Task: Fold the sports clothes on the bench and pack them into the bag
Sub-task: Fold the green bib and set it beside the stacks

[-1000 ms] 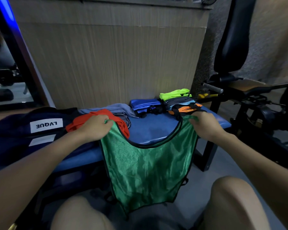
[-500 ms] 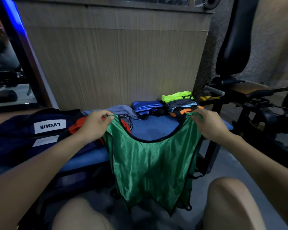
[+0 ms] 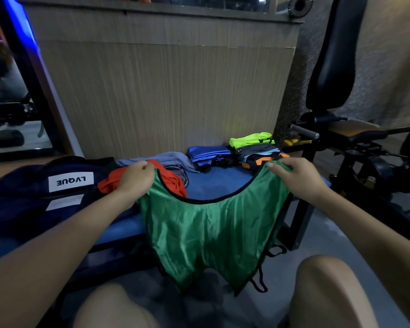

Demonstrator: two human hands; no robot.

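Observation:
A shiny green vest (image 3: 211,235) with black trim hangs in front of the blue bench (image 3: 218,183), spread wide between my hands. My left hand (image 3: 135,178) grips its left shoulder strap, and my right hand (image 3: 296,178) grips the right one. Its lower hem dangles between my knees, below the bench edge. A dark navy bag (image 3: 33,197) with a white LVQUE label lies on the bench at the left. Next to the bag is a crumpled red garment (image 3: 173,183), partly behind my left hand. A grey garment (image 3: 171,158) lies behind it.
Folded clothes sit at the bench's far end: a blue piece (image 3: 208,153) and a stack topped by a neon yellow one (image 3: 250,139). A wooden panel wall (image 3: 163,91) stands behind the bench. Black gym equipment (image 3: 336,91) stands at the right.
Both hands have lifted the green vest higher and pulled it wider apart. More of its lower hem and side ties has come into view.

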